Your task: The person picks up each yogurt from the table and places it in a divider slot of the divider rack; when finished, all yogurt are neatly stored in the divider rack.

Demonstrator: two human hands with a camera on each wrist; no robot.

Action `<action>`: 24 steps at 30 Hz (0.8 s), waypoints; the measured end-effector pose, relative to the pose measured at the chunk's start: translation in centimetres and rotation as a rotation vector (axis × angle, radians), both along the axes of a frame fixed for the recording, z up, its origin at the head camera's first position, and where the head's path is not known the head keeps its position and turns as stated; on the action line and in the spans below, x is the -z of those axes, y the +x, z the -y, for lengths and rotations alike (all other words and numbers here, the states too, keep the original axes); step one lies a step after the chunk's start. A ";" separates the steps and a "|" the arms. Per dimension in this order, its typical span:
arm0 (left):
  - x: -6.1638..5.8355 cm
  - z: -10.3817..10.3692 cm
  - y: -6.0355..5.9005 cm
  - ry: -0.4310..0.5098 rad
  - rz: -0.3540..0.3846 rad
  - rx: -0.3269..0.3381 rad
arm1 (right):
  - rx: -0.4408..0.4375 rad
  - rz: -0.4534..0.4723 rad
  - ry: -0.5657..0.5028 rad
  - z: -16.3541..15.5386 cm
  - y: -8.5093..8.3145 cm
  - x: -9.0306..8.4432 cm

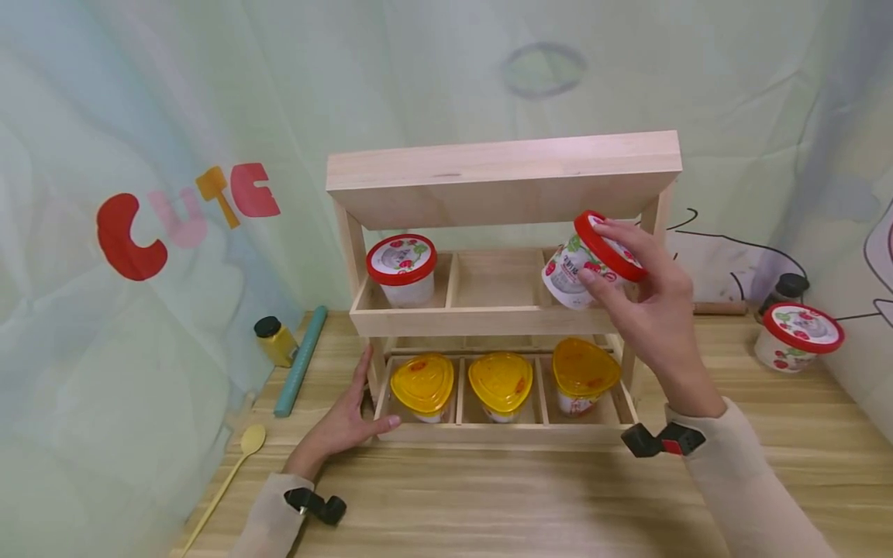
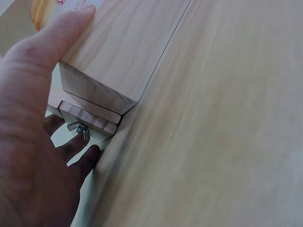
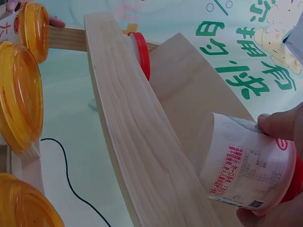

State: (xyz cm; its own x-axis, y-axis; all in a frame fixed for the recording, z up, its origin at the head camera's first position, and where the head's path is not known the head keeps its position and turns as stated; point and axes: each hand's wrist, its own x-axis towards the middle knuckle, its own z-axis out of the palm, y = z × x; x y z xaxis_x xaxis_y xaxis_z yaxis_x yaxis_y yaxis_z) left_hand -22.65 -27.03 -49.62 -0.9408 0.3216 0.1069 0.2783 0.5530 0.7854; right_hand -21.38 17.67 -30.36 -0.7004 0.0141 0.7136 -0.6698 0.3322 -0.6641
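The fingers of the right hand clamp the tilted red-lidded cup at the upper shelf's right compartment, where it could catch the front rail and slip, while the left hand, fingers straight, steadies the wooden rack.

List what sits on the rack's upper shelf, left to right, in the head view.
Red-lidded cup in the left compartment → bare middle compartment → tilted red-lidded cup gripped by the right hand over the right compartment.
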 end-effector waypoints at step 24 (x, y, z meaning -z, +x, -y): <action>0.3 0.1 -0.2 -0.001 -0.003 0.005 | -0.046 0.013 0.024 3.3 -1.8 -0.2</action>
